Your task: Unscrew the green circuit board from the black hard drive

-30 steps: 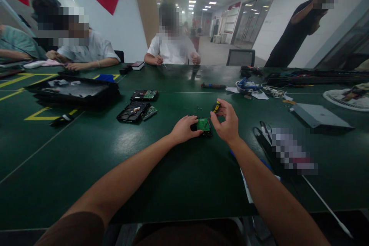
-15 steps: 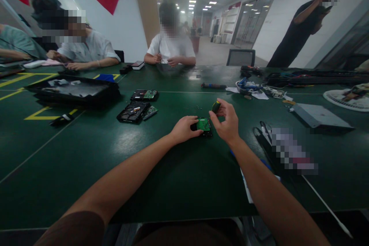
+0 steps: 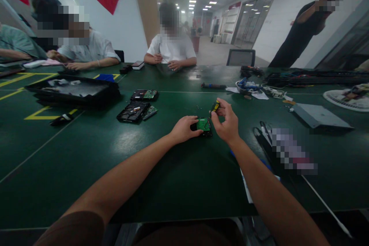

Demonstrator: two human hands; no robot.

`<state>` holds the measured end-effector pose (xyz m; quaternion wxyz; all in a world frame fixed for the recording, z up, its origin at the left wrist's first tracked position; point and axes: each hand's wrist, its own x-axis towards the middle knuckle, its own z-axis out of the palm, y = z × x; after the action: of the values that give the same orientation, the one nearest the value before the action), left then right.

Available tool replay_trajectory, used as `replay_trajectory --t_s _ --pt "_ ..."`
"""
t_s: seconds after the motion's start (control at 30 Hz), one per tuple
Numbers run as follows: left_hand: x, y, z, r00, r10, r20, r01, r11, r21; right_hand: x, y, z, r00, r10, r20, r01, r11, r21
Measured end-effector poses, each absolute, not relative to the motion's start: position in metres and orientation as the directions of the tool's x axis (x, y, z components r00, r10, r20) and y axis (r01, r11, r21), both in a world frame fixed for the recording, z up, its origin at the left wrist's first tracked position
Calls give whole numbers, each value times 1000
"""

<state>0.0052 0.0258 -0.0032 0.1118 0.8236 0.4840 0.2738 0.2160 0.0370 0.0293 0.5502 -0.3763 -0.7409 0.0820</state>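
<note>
A hard drive (image 3: pixel 204 124) lies on the green table with its green circuit board facing up. My left hand (image 3: pixel 186 128) grips it from the left, thumb along the near edge and fingers along the far one. In my right hand (image 3: pixel 225 120) is a small screwdriver (image 3: pixel 215 106) with a yellow and black handle, pinched between thumb and fingers and tilted over the drive's right side. Its tip is too small and dark to make out. Just beyond the drive lie several tiny screws (image 3: pixel 198 107).
Left of my hands are another hard drive (image 3: pixel 144 95), an opened black case (image 3: pixel 132 112) and a loose circuit board (image 3: pixel 150 112). A black tray (image 3: pixel 72 88) stands farther left. To the right lie a grey metal box (image 3: pixel 321 116) and a blue-filled bowl (image 3: pixel 248 87). Other people sit across the table.
The screwdriver handle has turned between my right fingers, showing more or less of its yellow side. My left hand and the hard drive stay put. A person opposite has brought their hands closer together.
</note>
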Motion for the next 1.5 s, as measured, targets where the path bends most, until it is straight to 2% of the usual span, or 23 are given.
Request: replay_trajectory --t_s 0.4,0.73,1.03,1.33,1.5 --pt "4 27 -3 398 848 351 736 -523 430 215 38 27 -74 630 773 470 706 -530" --pt "3 25 -1 404 854 328 744 -515 426 213 36 28 -103 638 763 467 708 -529" --pt "4 26 -2 416 834 363 740 -542 398 213 36 28 -117 631 767 444 724 -528" --pt "4 26 -2 419 837 352 741 -539 401 214 34 35 -149 608 780 487 731 -477" --pt "5 27 -4 407 842 355 740 -531 412 213 34 32 -152 657 739 433 716 -548"
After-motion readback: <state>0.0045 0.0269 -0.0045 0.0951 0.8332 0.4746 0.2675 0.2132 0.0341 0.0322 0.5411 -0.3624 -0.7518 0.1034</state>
